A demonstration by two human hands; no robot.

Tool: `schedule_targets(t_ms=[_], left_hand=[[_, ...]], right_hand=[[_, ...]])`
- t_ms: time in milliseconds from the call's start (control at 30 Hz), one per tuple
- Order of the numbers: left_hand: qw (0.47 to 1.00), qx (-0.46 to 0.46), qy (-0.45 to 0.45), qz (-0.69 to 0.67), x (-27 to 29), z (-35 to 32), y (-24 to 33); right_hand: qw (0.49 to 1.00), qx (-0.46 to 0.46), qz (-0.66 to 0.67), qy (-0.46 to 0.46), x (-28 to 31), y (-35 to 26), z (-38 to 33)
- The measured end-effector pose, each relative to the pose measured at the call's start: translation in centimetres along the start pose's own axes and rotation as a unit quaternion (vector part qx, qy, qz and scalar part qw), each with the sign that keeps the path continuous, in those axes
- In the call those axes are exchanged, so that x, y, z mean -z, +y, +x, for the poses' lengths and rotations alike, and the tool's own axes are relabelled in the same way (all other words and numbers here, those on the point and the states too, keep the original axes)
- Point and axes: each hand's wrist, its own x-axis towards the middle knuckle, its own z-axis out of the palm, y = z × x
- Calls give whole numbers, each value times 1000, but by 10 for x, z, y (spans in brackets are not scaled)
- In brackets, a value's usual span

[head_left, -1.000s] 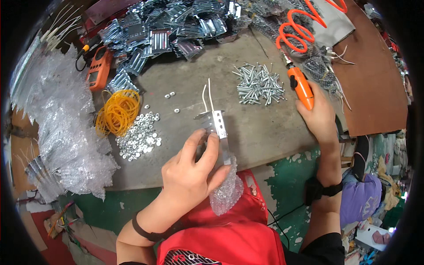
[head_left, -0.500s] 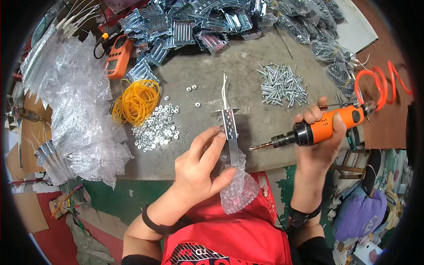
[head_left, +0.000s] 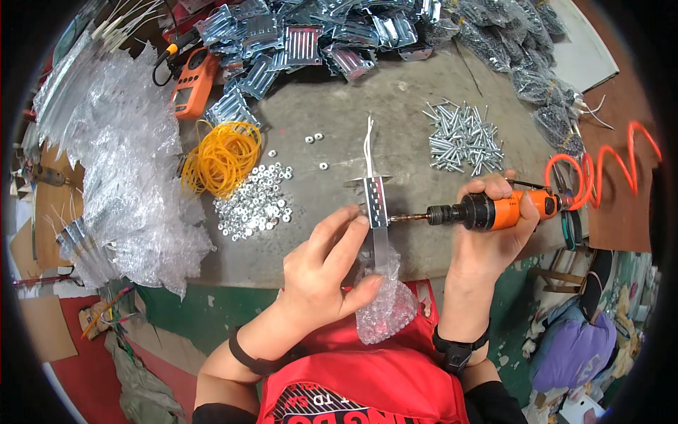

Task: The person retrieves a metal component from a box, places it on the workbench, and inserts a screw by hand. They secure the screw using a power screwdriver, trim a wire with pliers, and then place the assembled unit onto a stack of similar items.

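My left hand grips a flat metal strip heater-like part with a slotted metal bracket around its upper end. Two white wires stick out from the far end, and bubble wrap covers the near end. Wrapped around an orange and black air screwdriver, my right hand holds it nearly level. Its bit meets the bracket's right side; the fastener there is too small to make out. My left fingertips press the bracket's left side.
Small nuts lie left of the part beside yellow rubber bands. Screws are heaped at right. Metal brackets pile up at the back. Bubble-wrapped parts fill the left; an orange meter lies nearby. A red coiled hose trails right.
My right hand has brought the screwdriver left and levelled it, so its bit now reaches the bracket. My left hand keeps its grip on the part.
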Motion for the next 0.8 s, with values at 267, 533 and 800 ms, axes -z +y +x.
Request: schedule_targets(t_ms=[267,533,800], left_hand=[[1000,-3,7,11,-2,-1,0],[1000,7,2,12,1,1,2],[992,78,-32,-96,19,17,-1]], right_hand=[[999,-38,36,0,5,1,3],[1000,-19,-5,-17,4,8,2],[997,27,-75,13,4,6,3]])
